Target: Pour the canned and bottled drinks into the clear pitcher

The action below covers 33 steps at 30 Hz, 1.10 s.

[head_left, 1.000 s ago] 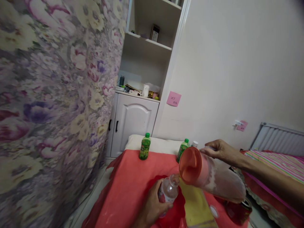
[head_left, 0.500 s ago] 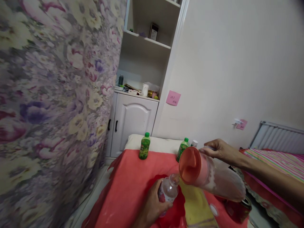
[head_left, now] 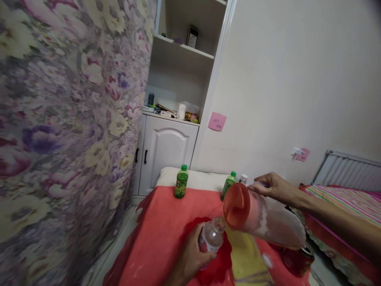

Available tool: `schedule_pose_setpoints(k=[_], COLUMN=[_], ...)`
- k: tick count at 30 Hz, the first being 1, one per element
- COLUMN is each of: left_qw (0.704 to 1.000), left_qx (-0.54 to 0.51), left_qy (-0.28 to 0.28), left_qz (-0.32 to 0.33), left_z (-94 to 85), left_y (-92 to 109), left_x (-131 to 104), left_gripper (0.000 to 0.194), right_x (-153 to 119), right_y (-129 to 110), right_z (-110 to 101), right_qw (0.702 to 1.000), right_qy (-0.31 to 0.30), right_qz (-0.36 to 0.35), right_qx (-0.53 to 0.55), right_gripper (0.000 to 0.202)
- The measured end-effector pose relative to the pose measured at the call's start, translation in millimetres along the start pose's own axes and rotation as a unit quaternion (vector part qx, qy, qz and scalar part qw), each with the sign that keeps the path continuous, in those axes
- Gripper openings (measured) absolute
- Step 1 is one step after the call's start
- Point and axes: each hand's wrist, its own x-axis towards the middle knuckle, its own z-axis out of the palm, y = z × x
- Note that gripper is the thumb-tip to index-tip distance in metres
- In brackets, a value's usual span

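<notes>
A clear plastic bottle (head_left: 213,235) without a cap stands tilted in my left hand (head_left: 195,252), whose fingers wrap round its label. My right hand (head_left: 272,186) grips the handle of a clear pitcher (head_left: 270,222) with an orange lid (head_left: 237,205). The pitcher is tipped on its side, lid toward the bottle's mouth, and the two almost meet. Whether liquid runs between them I cannot tell. Beneath the bottle lies a red basin or tray (head_left: 224,270) with a wavy rim.
One green-capped bottle (head_left: 181,182) stands at the table's back left, another green-capped bottle (head_left: 229,184) behind the pitcher beside a white-capped bottle (head_left: 243,179). A dark red can (head_left: 296,262) is at right. A yellow cloth (head_left: 248,258) lies on the red tablecloth (head_left: 154,234).
Both hands keep nearly the same pose with the bottle and the tipped pitcher. The whole view has shifted very slightly.
</notes>
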Motion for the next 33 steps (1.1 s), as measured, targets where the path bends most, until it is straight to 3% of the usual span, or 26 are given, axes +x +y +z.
schedule_pose_setpoints(k=[26, 33], left_qw=[1.000, 1.000], left_qx=[0.018, 0.020], left_qy=[0.006, 0.012], left_qz=[0.015, 0.002], left_z=[0.4, 0.2], left_y=[-1.2, 0.9], left_x=[-0.3, -0.3], left_gripper=[0.063, 0.070], right_x=[0.5, 0.0], right_y=[1.3, 0.4], right_z=[0.1, 1.1], right_qw=[1.000, 1.000], right_qy=[-0.006, -0.005], right_qz=[-0.010, -0.009], right_qx=[-0.002, 0.002], right_gripper=[0.052, 0.051])
